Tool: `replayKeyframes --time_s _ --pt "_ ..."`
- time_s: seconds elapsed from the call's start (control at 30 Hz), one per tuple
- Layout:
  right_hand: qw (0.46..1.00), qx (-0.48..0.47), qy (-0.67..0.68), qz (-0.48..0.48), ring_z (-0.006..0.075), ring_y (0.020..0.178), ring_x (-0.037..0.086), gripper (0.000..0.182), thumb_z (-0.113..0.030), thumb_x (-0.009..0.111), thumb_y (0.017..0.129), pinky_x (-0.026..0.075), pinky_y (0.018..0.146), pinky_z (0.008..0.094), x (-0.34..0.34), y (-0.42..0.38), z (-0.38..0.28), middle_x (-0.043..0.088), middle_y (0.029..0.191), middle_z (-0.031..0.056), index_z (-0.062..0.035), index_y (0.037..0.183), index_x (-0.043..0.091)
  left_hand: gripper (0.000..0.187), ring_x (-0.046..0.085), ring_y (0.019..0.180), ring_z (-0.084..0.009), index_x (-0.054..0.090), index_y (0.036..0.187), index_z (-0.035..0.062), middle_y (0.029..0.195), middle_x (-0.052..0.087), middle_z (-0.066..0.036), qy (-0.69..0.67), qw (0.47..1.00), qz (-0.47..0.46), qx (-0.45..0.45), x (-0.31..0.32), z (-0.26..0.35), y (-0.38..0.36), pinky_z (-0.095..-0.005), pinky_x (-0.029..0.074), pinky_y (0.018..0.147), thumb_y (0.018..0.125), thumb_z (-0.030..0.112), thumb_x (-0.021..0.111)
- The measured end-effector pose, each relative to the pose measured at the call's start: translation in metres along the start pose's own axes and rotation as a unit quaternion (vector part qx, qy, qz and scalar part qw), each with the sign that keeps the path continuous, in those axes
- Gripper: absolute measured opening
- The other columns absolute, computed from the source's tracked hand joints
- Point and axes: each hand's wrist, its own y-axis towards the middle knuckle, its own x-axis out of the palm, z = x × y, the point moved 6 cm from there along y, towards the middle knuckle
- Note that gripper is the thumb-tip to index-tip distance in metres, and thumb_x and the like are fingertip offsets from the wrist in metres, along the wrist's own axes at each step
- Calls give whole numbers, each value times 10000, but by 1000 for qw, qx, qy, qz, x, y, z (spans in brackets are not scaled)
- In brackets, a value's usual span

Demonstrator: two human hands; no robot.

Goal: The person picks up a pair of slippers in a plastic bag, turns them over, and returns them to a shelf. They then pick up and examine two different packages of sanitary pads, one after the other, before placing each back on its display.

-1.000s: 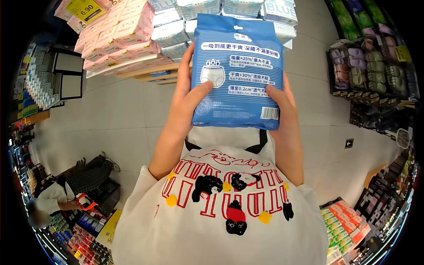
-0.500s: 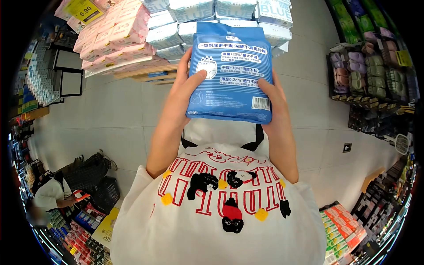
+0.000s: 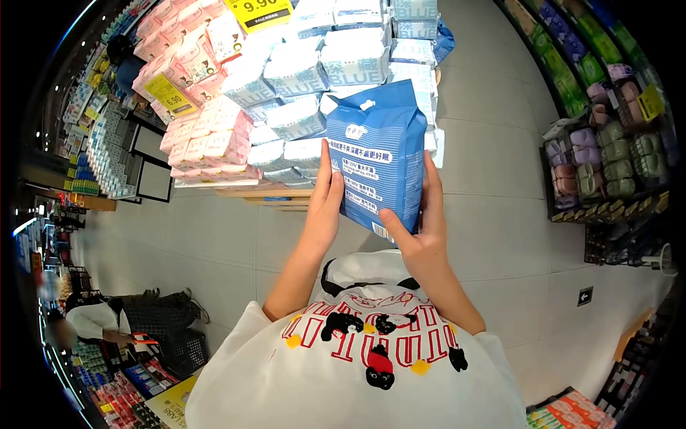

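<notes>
A blue pack of sanitary pants (image 3: 375, 171) with white Chinese print is held upright in front of my chest, turned so its right side panel shows. My left hand (image 3: 325, 204) presses along its left edge, fingers pointing up. At the lower right corner, my right hand (image 3: 425, 232) grips the pack, thumb on the front and fingers around the side. Part of the barcode shows at the bottom edge near my right thumb. Behind the pack rise stacked white-and-blue packs (image 3: 296, 75) marked BLUE.
Pink packs (image 3: 214, 136) are piled left of the white ones, with yellow price signs (image 3: 261, 13). Slippers (image 3: 607, 161) hang on a rack at right. At lower left a person (image 3: 96, 318) stands by a dark basket (image 3: 187, 354). Tiled floor (image 3: 493, 236) lies between.
The pack has turned from facing me squarely to an angle, showing its right side, and sits lower in view. My left thumb has left its front. The view has tilted up toward the stacks.
</notes>
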Motion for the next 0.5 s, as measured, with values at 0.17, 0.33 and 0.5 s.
replayKeyframes --time_s 0.17,0.33,0.5 --pt "990 -118 -27 -75 285 1205 430 634 -161 543 893 379 959 364 -33 18 -31 352 1371 213 -27 1418 215 836 333 1299 -282 -70 1454 146 1473 174 -154 -250 967 -48 26 57 30 7 -400 326 1038 888 629 312" --pt "992 -95 -35 -78 304 1206 417 740 -134 635 770 439 902 384 -61 26 -63 357 1355 202 -39 1404 265 903 501 1157 -297 288 1376 33 1306 438 -182 -158 984 -77 25 70 0 13 -421 476 913 816 741 257" --pt "977 -187 -80 -69 325 1224 397 714 -171 656 749 415 928 393 -84 8 -74 330 1356 204 -25 1361 317 964 517 1131 -303 283 1374 26 1284 449 -194 -190 978 -83 33 98 0 1 -401 504 877 768 776 322"
